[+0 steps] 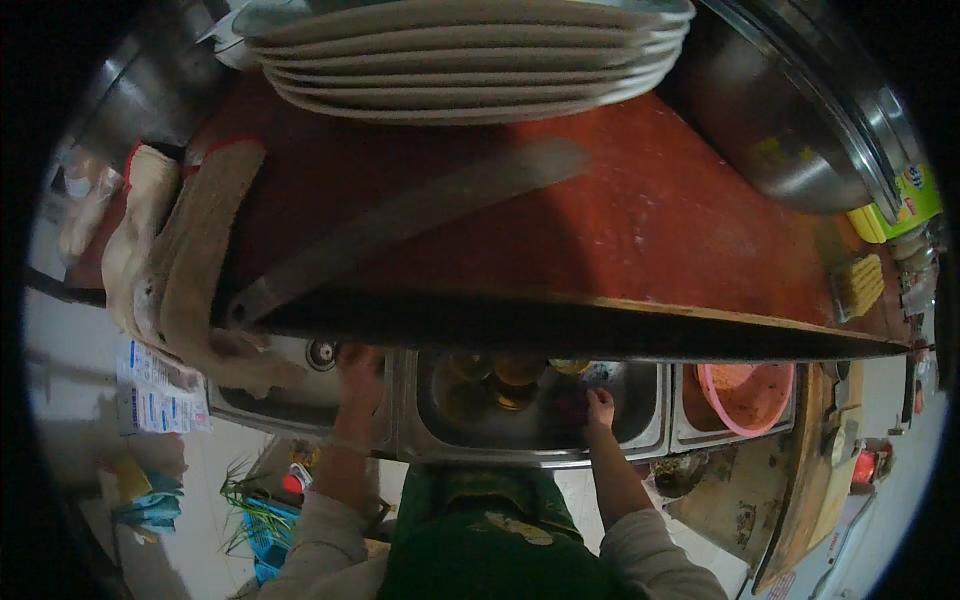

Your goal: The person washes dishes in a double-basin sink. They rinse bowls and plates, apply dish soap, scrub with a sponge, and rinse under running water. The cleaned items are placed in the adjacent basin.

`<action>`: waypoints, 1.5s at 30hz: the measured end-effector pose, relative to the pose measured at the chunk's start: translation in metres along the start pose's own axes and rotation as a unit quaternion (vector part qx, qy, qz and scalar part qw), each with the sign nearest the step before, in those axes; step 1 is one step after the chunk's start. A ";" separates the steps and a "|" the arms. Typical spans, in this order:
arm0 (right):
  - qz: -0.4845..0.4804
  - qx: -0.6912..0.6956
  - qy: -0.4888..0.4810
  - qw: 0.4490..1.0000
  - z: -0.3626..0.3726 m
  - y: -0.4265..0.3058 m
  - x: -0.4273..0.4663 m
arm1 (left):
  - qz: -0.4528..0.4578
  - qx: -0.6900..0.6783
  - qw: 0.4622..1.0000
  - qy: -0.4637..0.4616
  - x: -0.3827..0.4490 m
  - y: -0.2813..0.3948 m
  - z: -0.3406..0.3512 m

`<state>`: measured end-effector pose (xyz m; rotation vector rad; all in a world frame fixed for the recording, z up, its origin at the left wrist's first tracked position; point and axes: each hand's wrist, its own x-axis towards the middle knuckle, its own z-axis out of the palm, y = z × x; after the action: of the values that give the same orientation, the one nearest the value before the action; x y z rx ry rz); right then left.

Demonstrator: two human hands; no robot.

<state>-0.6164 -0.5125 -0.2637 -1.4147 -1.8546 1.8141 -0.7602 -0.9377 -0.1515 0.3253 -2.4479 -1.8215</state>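
My left hand (358,364) is blurred over the left part of the steel sink, right of the round drain (322,354); whether it holds anything cannot be told. Over the right side of the middle steel basin (431,444) is my right hand (599,409), its fingers bent together. Something dark purplish (570,407) lies just left of those fingers, too dim to name or to tell if it is held. Several round yellowish things, perhaps bowls or lids (517,371), sit in that basin, partly hidden by the shelf's edge. A pink plastic basket (787,405) rests in the right basin.
Above the sink juts a reddish shelf (660,225) with stacked white plates (465,75), a large steel bowl (780,135), a yellow sponge or brush (862,287) and cloth gloves (202,247) hanging over its edge. A wooden board (799,480) stands right, a blue basket (270,532) lower left.
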 end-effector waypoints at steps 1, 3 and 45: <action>0.016 -0.002 -0.006 1.000 0.002 0.006 0.000 | 0.012 0.071 0.997 0.026 0.024 -0.007 -0.018; 0.050 -0.002 -0.007 0.999 0.003 0.021 0.002 | 0.018 0.194 0.980 0.033 0.068 -0.032 -0.032; -0.103 -0.430 -0.372 0.816 -0.048 0.000 0.092 | -0.364 -0.019 0.806 -0.466 -0.159 -0.033 0.340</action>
<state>-0.6311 -0.4148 -0.2947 -0.5384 -3.3648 1.5617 -0.6638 -0.5939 -0.2722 0.5146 -3.1694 -2.8911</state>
